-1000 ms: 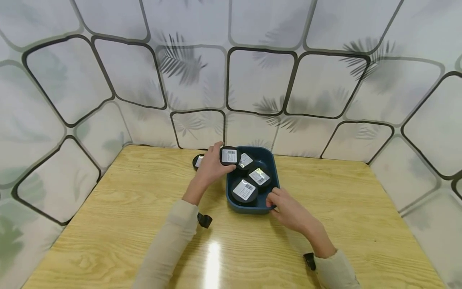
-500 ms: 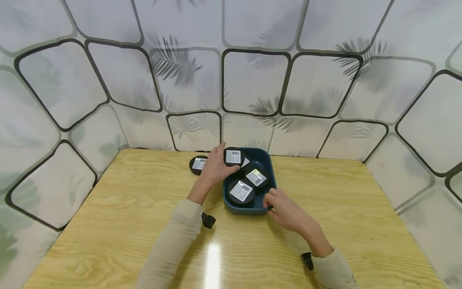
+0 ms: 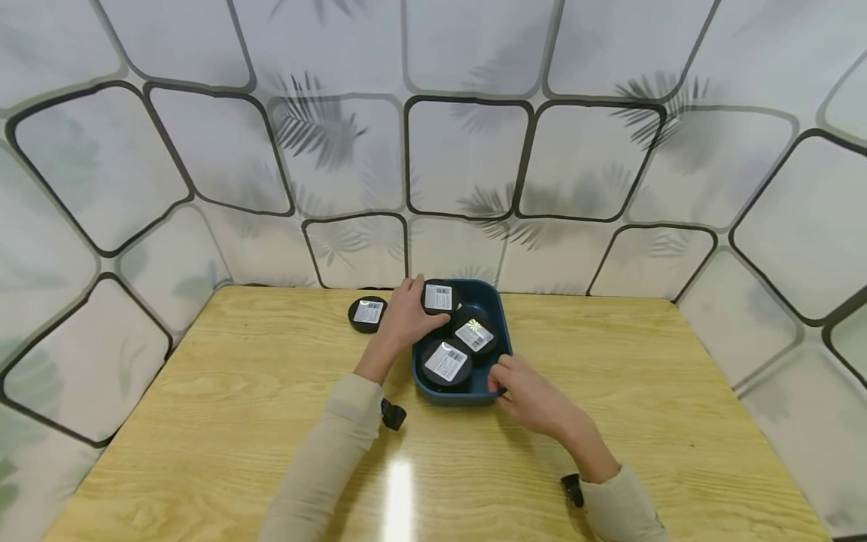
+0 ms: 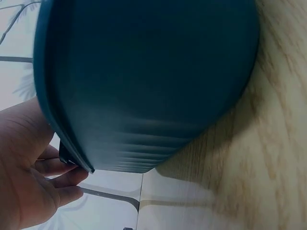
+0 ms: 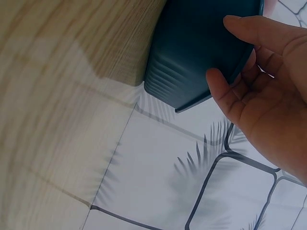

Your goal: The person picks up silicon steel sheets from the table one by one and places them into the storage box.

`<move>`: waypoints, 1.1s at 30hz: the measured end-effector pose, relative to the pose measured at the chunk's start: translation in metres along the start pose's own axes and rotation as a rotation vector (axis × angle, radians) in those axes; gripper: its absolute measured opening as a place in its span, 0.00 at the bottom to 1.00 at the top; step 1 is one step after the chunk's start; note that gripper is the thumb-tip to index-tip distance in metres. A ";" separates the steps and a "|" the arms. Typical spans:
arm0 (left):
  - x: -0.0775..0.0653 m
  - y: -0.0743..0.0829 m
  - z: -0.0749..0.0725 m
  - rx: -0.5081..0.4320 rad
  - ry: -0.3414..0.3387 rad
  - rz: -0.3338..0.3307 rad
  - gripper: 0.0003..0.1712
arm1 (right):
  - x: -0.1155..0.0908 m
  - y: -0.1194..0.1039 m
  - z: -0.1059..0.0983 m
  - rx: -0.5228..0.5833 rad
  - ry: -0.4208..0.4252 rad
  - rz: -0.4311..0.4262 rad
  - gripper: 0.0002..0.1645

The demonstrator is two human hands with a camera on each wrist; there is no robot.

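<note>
My left hand (image 3: 405, 318) holds a flat round black tub (image 3: 439, 298) with a white barcode label, over the far left of a dark blue plastic bin (image 3: 452, 400). In the left wrist view the bin's wall (image 4: 144, 76) hides most of that tub; a black edge (image 4: 64, 154) shows by the fingers. Two similar labelled tubs, a front one (image 3: 446, 363) and a middle one (image 3: 474, 333), lie inside. Another beneath the held tub is mostly hidden. My right hand (image 3: 535, 395) grips the bin's near right corner, fingers inside the rim and thumb outside.
One more black tub (image 3: 368, 313) lies on the wooden table (image 3: 271, 391), left of the bin and close to my left hand. Patterned cloth walls (image 3: 467, 158) rise behind the table and at both sides.
My left hand has moved slightly right with its tub, farther over the bin, covering the tub beneath. The tub left on the table shows more fully. My right hand keeps its grip.
</note>
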State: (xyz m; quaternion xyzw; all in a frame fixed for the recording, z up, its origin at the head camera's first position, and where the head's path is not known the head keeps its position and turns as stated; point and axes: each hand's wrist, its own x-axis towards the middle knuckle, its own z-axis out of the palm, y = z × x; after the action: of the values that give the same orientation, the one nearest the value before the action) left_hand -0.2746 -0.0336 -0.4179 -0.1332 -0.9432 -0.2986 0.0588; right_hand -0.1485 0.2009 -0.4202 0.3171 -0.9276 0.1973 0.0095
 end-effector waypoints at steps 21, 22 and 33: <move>0.010 0.001 0.013 0.173 -0.003 0.015 0.54 | -0.001 0.001 0.001 -0.001 0.006 -0.013 0.16; 0.010 0.000 0.013 0.172 -0.008 0.014 0.54 | -0.001 0.001 0.001 0.000 0.006 -0.013 0.16; 0.011 0.001 0.015 0.203 -0.077 -0.005 0.52 | -0.001 -0.001 0.000 -0.002 -0.002 0.001 0.16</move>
State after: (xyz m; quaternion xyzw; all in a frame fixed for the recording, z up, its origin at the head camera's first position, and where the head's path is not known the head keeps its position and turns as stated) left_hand -0.2855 -0.0217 -0.4277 -0.1354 -0.9705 -0.1965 0.0350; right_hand -0.1470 0.2009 -0.4202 0.3169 -0.9280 0.1959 0.0087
